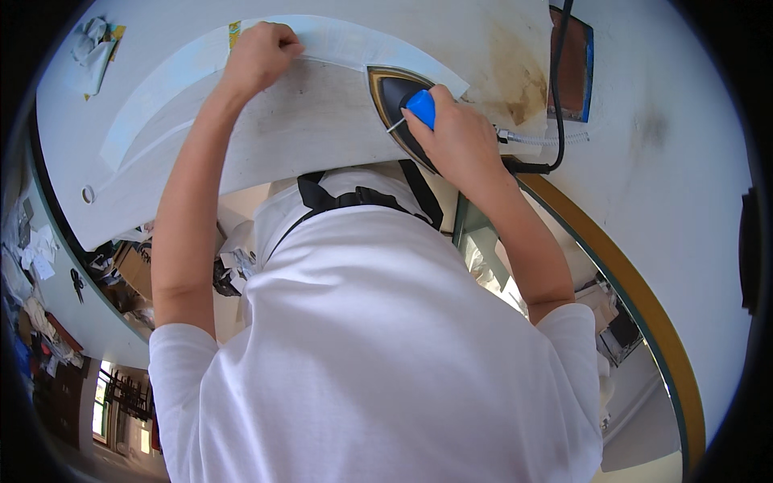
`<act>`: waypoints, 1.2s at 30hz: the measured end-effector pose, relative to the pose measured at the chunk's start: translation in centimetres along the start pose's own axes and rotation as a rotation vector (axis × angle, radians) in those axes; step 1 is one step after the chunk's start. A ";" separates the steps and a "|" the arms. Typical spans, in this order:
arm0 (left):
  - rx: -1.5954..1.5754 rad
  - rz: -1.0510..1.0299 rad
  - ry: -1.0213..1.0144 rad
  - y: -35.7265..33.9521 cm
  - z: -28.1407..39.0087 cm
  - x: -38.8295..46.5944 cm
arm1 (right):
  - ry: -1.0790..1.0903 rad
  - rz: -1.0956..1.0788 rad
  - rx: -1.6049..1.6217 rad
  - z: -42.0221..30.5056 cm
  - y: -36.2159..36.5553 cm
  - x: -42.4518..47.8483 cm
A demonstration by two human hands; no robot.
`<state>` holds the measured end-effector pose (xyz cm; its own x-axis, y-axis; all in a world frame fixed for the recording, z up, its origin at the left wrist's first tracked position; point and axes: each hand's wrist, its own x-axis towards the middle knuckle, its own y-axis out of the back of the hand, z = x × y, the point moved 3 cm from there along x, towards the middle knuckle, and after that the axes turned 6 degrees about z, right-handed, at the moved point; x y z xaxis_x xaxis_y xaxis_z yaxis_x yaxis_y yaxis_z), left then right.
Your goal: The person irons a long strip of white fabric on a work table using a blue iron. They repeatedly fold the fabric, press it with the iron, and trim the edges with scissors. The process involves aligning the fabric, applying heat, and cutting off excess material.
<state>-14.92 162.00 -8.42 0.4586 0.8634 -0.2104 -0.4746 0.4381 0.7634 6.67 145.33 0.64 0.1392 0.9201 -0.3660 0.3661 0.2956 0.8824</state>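
Observation:
My right hand (462, 136) is closed round the handle of an electric iron (395, 93), whose blue part (421, 107) shows beside my thumb. The iron's pointed tip meets the lower edge of a long, pale blue-white strip of fabric (338, 36), near the strip's right part. This strip lies in a curve over the white covered table. On its upper middle rests my left hand (263, 54), fingers curled and thumb against the forefinger; whether it pinches the fabric cannot be made out. A yellow patterned piece (234, 34) lies across the strip beside my left hand.
A black cable (558, 90) and a spring-wrapped hose (543, 139) run from the iron. A reddish-brown pad with blue edging (569, 66) lies at the right. Crumpled pale cloth (93, 51) is at upper left, a small white ring (87, 194) below. Scissors (76, 284) lie on another table.

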 end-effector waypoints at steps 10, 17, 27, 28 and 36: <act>-0.036 0.008 0.075 0.9 -3.3 0.1 | 0.001 -0.036 0.040 0.6 0.3 -0.1; -0.056 -0.009 0.055 0.6 -3.2 -0.2 | -0.104 -0.012 0.080 3.2 0.6 -1.8; -0.063 -0.007 0.027 0.7 -3.1 -0.1 | 0.046 0.021 0.145 -0.9 0.3 0.6; -0.060 0.002 0.027 0.7 -3.0 -0.1 | 0.053 0.002 0.146 -1.7 0.4 1.1; -0.070 0.019 0.040 0.8 -3.0 -0.5 | 0.077 -0.043 0.068 -4.7 -0.2 2.8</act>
<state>-17.82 162.67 -9.53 0.4198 0.8801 -0.2216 -0.5351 0.4372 0.7229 2.64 149.04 0.81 0.0517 0.9248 -0.3770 0.4319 0.3197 0.8434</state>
